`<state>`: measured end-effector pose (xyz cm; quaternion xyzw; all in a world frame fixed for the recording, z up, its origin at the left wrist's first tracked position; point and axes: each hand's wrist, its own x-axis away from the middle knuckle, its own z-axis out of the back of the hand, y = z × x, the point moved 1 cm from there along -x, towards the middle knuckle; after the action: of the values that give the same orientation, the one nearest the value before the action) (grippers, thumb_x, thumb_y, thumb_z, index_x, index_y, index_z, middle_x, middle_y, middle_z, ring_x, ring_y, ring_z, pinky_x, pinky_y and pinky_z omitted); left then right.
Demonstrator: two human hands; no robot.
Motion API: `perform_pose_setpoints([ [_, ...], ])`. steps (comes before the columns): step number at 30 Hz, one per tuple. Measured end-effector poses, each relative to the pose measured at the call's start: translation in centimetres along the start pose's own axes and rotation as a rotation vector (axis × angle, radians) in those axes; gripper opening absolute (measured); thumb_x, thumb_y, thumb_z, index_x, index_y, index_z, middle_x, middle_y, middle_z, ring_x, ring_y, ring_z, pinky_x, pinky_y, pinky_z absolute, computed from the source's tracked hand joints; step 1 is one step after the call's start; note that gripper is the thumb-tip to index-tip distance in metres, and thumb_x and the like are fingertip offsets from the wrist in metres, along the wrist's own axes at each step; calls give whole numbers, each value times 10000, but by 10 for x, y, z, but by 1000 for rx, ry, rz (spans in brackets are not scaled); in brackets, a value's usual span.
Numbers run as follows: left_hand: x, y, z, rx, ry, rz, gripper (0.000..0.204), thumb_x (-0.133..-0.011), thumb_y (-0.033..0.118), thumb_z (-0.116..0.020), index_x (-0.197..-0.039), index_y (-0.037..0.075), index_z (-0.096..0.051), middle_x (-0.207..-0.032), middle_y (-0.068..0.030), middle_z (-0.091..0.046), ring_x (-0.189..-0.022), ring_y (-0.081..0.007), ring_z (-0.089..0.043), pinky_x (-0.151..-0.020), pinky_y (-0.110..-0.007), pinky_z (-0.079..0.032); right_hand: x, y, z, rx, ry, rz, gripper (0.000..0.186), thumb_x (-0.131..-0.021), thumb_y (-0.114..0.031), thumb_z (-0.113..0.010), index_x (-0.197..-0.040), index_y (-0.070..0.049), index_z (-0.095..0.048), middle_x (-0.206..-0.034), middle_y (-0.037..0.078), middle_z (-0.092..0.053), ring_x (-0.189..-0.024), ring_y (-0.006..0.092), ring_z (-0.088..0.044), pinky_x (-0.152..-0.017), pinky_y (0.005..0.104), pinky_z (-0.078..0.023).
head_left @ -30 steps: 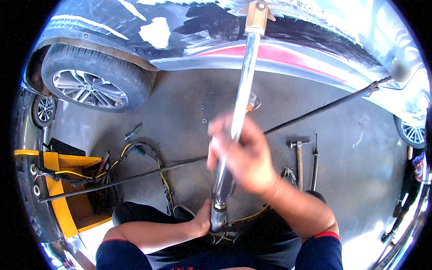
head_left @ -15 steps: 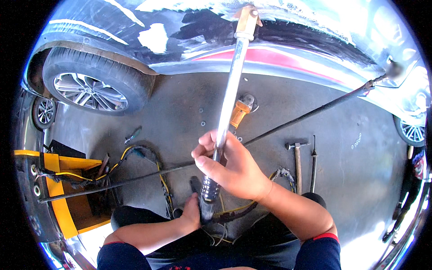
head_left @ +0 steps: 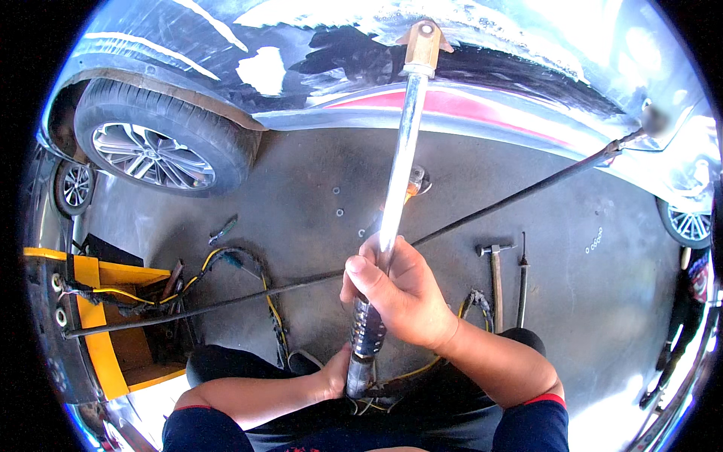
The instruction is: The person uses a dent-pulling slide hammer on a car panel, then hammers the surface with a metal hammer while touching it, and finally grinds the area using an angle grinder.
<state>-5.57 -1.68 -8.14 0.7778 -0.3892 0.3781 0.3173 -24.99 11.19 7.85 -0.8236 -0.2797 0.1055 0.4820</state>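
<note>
The left grip (head_left: 337, 374) touches the rod tool (head_left: 398, 179) at its dark base (head_left: 361, 374), how firmly I cannot tell; the right grip (head_left: 399, 290) wraps its shaft (head_left: 409, 124). Leftward, cable (head_left: 197, 273) trails into a yellow-edged bin (head_left: 98, 335). The tool's brass-coloured head (head_left: 422, 51) points toward a car (head_left: 331, 56).

The grey floor (head_left: 587, 309) catches white glare (head_left: 621, 403) lower right.

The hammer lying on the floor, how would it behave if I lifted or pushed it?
The hammer would probably feel heavy at one end, judging by its metal-looking head. Its straight, wood-coloured handle should stay stiff. With the head set crosswise, it seems likelier to slide or swivel than roll.
</note>
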Motion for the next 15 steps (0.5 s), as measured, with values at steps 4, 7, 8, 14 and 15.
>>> perform_pose_setpoints([
  [4,5,0,-6,42,9,24,414,-1107,482,-353,-1183,140,-573,-916,-7,-633,-801,-158,-635,-699,-328,-527,0,0,1,15,-2,-4,224,-1044,-224,-647,-940,-98,-493,-819,-26,-562,-761,78,-594,-670,255,-475],
  [7,13,4,-13,15,25,-1,403,-1103,465,-355,-1156,136,-581,-892,-13,-636,-768,-163,-633,-678,-324,-525,-1,0,0,-7,-3,-18,228,-1040,-225,-653,-932,-101,-495,-811,-26,-563,-756,75,-600,-669,253,-479],
  [8,17,5,-15,-20,39,-28,393,-1102,446,-355,-1137,132,-589,-879,-18,-637,-751,-168,-632,-669,-327,-526,-1,1,0,-8,13,-28,232,-1039,-229,-656,-928,-102,-497,-798,-26,-563,-735,75,-603,-657,251,-480],
  [14,19,9,-25,65,174,-17,356,-1092,352,-350,-1091,108,-608,-876,-40,-646,-752,-184,-642,-667,-342,-535,-7,0,1,24,21,-18,211,-1042,-241,-647,-963,-95,-518,-763,1,-589,-680,102,-614,-622,276,-508],
  [15,20,10,-23,66,175,-15,356,-1092,352,-350,-1091,108,-608,-876,-40,-646,-752,-184,-642,-667,-342,-535,-9,-1,0,29,13,-17,188,-1048,-240,-632,-1004,-90,-528,-770,26,-612,-691,126,-622,-638,301,-529],
])
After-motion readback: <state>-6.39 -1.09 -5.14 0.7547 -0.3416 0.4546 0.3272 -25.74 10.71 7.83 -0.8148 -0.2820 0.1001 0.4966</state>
